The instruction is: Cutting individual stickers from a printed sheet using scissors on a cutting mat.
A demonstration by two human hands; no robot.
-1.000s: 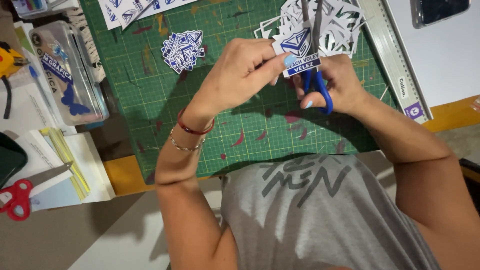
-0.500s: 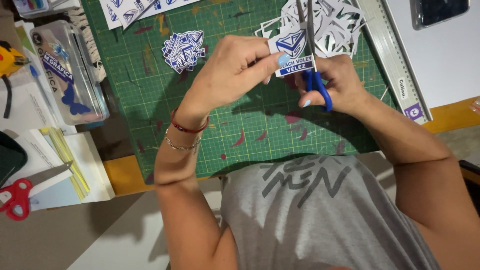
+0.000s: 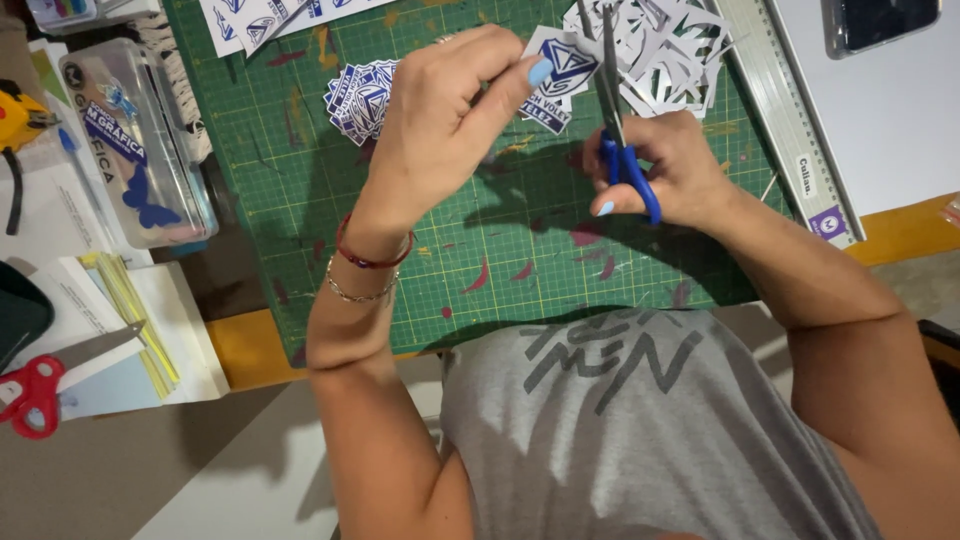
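Sticker, a blue-and-white printed paper piece, is up above the green cutting mat, pinched between the thumb and fingers of my left hand. That grip is closed on its left edge. My right hand grasps the blue-handled scissors, fingers through the loops, with the blades pointing away from me and running up along the sticker's right side. I cannot tell whether the blades are touching the paper or just beside it.

On the mat, left of the left hand, I see a small stack of cut stickers of the same kind. Beyond the scissors lies a heap of white paper offcuts. At the mat's far edge rests an uncut printed sheet. A long metal ruler lies slanted along the mat's right side.

Off to the left on the surface sits a clear plastic box, and nearer to me a pair of red-handled scissors lies on some papers. Two bracelets circle my left wrist.
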